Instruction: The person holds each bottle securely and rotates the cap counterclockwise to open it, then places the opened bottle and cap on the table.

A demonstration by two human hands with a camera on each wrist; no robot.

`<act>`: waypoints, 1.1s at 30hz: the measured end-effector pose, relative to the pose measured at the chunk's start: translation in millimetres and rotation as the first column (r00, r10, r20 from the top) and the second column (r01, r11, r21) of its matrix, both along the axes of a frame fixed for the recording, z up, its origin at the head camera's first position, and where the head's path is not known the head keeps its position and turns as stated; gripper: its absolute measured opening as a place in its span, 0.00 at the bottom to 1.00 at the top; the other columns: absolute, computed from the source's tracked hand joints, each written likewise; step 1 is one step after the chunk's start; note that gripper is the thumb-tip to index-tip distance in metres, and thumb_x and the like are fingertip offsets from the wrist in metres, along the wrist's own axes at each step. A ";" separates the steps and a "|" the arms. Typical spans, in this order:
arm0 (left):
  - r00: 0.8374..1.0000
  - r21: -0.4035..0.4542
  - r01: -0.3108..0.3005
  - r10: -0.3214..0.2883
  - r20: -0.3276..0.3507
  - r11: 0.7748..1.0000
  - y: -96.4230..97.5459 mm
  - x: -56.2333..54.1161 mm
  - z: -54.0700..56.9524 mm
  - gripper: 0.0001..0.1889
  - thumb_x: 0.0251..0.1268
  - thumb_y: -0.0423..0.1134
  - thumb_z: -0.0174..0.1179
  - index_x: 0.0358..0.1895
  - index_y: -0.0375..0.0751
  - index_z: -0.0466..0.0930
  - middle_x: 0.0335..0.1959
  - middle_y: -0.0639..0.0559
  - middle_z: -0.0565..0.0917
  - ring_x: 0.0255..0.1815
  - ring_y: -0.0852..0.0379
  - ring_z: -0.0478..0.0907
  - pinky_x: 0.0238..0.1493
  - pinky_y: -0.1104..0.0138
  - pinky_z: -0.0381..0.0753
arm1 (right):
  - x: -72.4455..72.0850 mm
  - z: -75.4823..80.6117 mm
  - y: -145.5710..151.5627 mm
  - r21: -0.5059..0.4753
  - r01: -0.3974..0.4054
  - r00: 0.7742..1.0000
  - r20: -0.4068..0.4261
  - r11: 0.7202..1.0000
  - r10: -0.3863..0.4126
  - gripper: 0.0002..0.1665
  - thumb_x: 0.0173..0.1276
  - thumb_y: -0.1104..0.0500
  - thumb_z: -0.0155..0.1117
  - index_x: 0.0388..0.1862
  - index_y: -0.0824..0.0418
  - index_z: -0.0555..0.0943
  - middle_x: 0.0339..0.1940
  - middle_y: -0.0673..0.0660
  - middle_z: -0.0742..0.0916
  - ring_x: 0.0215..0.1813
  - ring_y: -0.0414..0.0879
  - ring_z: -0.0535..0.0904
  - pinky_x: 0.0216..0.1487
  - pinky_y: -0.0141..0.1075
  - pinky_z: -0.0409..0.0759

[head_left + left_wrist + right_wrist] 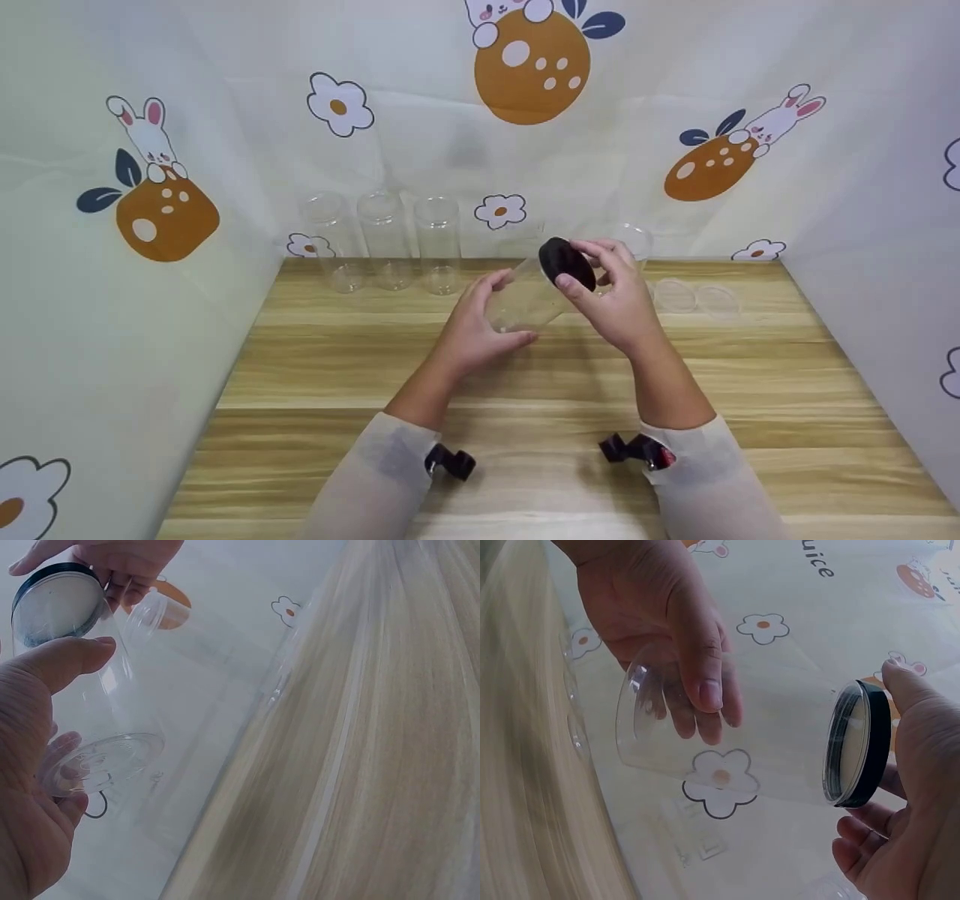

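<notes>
Tilted above the wooden table is a clear plastic jar [519, 298], its black lid [568, 265] at the upper right end. My left hand [474, 324] holds the jar's lower body, thumb along the near side and fingers round the far side. At the other end my right hand [621, 306] grips the black lid by its rim between thumb and fingers. The right wrist view shows the lid [874, 744] over the jar's mouth, with a pale inner face. Through the transparent wall [112, 701], the jar looks empty in the left wrist view.
Three tall clear jars [439, 244] stand in a row at the back left of the table [337, 375]. Behind my right hand is another clear container [639, 241], partly hidden. Clear round discs [676, 296] lie to its right. Patterned cloth walls [420, 157] enclose the back and sides.
</notes>
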State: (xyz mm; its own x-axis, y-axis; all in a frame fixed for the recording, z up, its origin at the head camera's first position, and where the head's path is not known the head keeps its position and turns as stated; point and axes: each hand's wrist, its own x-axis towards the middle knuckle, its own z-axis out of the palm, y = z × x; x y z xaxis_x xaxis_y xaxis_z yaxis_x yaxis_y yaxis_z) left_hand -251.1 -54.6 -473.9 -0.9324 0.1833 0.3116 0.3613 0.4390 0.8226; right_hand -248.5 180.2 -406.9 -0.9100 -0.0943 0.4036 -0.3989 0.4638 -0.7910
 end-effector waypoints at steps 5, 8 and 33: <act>1.000 -0.002 -0.005 0.005 0.002 1.000 0.5 -0.3 -1.0 0.52 0.44 0.52 0.87 0.77 0.53 0.71 0.72 0.51 0.78 0.74 0.52 0.74 0.80 0.50 0.72 | -0.1 -0.6 0.5 0.011 -0.006 1.000 0.021 1.000 0.006 0.31 0.70 0.45 0.76 0.69 0.53 0.84 0.68 0.56 0.80 0.63 0.49 0.75 0.57 0.44 0.74; 1.000 -0.004 -0.008 0.008 0.007 1.000 0.5 -0.4 -0.9 0.52 0.44 0.52 0.87 0.77 0.53 0.71 0.71 0.51 0.78 0.74 0.51 0.74 0.80 0.50 0.71 | 0.1 -1.1 1.2 0.009 -0.026 1.000 0.016 1.000 0.026 0.30 0.71 0.46 0.74 0.69 0.53 0.84 0.70 0.56 0.80 0.65 0.50 0.75 0.57 0.42 0.74; 1.000 0.023 0.013 -0.013 -0.004 1.000 1.3 0.6 0.7 0.51 0.45 0.49 0.88 0.77 0.52 0.71 0.73 0.54 0.78 0.75 0.53 0.73 0.81 0.51 0.71 | 0.9 -1.5 2.9 -0.064 -0.116 0.992 -0.060 0.991 0.113 0.26 0.74 0.56 0.67 0.70 0.53 0.83 0.76 0.54 0.81 0.73 0.48 0.75 0.67 0.41 0.74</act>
